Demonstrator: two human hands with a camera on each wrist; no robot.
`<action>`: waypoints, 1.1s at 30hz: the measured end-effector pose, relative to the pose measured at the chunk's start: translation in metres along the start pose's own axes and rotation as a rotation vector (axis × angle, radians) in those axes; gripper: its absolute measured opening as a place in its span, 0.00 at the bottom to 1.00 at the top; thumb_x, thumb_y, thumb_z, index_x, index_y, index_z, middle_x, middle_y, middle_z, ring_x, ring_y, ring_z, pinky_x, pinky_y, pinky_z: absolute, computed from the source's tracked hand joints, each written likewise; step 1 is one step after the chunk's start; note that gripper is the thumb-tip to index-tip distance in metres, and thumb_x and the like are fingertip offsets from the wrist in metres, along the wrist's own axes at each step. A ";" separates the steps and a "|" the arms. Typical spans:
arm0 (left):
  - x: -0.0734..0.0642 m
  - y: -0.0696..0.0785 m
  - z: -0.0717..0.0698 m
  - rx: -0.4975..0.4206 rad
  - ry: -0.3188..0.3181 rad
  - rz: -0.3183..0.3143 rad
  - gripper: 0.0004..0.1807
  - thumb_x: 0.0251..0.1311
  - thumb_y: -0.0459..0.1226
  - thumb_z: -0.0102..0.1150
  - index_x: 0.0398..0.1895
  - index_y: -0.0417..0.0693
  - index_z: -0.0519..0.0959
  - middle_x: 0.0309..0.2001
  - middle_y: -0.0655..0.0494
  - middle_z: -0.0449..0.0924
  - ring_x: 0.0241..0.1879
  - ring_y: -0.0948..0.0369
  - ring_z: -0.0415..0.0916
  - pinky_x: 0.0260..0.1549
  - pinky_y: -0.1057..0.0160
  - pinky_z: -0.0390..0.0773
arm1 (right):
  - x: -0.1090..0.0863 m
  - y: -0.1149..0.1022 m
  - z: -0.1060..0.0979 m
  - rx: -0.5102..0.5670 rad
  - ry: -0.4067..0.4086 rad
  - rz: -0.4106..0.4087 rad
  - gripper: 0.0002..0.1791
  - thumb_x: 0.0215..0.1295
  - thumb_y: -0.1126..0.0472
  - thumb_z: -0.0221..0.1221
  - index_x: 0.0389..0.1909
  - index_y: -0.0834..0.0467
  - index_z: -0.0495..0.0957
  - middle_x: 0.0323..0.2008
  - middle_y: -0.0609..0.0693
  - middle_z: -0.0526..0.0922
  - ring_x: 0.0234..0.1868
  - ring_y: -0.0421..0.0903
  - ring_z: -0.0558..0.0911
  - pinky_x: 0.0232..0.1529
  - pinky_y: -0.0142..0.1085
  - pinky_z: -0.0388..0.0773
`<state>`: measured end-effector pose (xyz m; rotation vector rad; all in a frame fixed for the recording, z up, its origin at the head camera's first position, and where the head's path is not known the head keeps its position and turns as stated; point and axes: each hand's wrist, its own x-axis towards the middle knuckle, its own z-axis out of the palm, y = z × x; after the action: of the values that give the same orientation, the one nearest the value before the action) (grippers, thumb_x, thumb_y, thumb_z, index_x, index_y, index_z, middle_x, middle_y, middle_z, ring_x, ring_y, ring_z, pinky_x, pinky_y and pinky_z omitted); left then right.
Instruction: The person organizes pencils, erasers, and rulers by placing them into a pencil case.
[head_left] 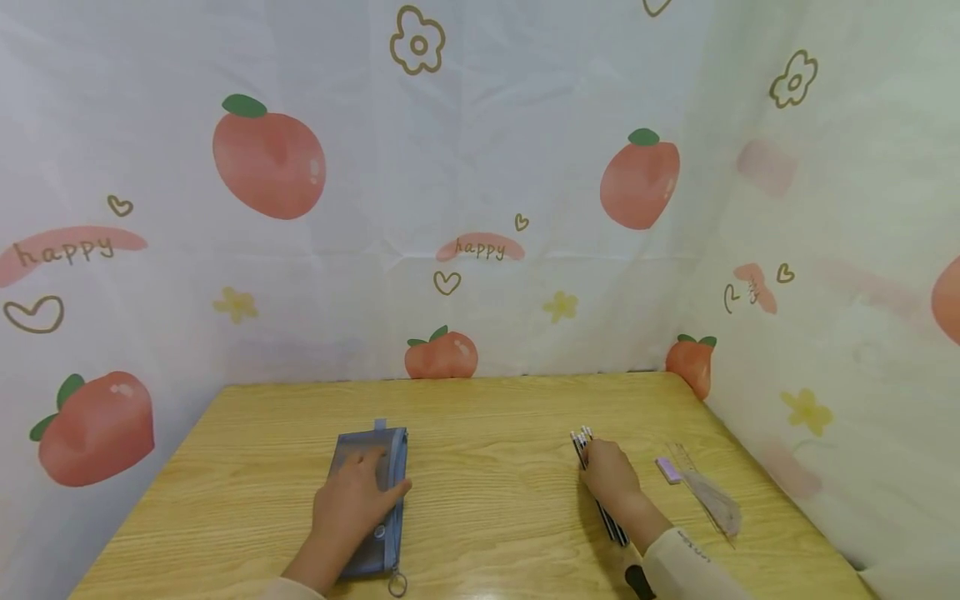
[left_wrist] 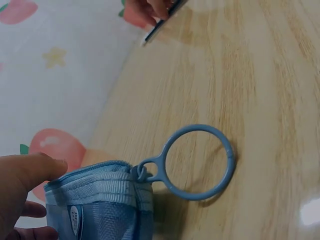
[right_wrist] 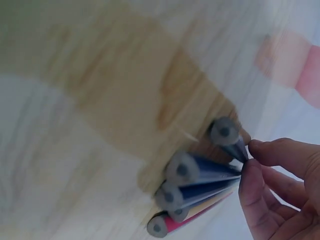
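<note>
The pencils (head_left: 613, 528) lie on the bench (head_left: 487, 475), long axis running away from the person, far ends leaning slightly left. The right hand (head_left: 611, 481) is nearer, directly over them, thumb and fingers pinched on them toward the far ends. Well to their left, roughly parallel, lies the pouch (head_left: 369, 557), beneath the left hand (head_left: 354, 498), its fingers spread apart.

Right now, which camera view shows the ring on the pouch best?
The left wrist view: the ring appears large and unobstructed there, with its link to the pouch visible. The head view shows it small, by the pouch's near end at the picture's bottom. The right wrist view doesn't show it.
</note>
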<state>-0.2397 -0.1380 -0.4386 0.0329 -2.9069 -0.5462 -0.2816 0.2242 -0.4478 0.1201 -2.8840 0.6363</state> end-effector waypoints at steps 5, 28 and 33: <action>-0.002 0.000 0.003 -0.007 0.015 0.012 0.36 0.43 0.58 0.61 0.54 0.49 0.73 0.46 0.43 0.72 0.28 0.51 0.74 0.16 0.51 0.73 | -0.004 -0.005 0.001 0.002 0.003 -0.027 0.12 0.43 0.76 0.56 0.30 0.65 0.80 0.29 0.57 0.81 0.21 0.44 0.73 0.16 0.34 0.70; -0.005 0.002 0.004 -0.183 0.003 -0.029 0.24 0.45 0.47 0.60 0.48 0.52 0.77 0.25 0.61 0.69 0.21 0.63 0.64 0.12 0.65 0.63 | -0.022 -0.025 0.008 0.281 -0.141 -0.050 0.19 0.41 0.75 0.57 0.40 0.69 0.74 0.20 0.49 0.76 0.11 0.39 0.67 0.10 0.27 0.64; -0.004 0.005 0.004 -0.220 -0.010 -0.043 0.23 0.45 0.46 0.60 0.48 0.51 0.77 0.27 0.60 0.71 0.22 0.63 0.65 0.15 0.65 0.65 | -0.024 -0.028 0.010 0.430 -0.211 0.012 0.22 0.43 0.73 0.58 0.44 0.71 0.73 0.25 0.52 0.78 0.13 0.42 0.74 0.12 0.32 0.74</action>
<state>-0.2360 -0.1319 -0.4414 0.0627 -2.8427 -0.8723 -0.2566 0.1952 -0.4495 0.2411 -2.8918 1.3103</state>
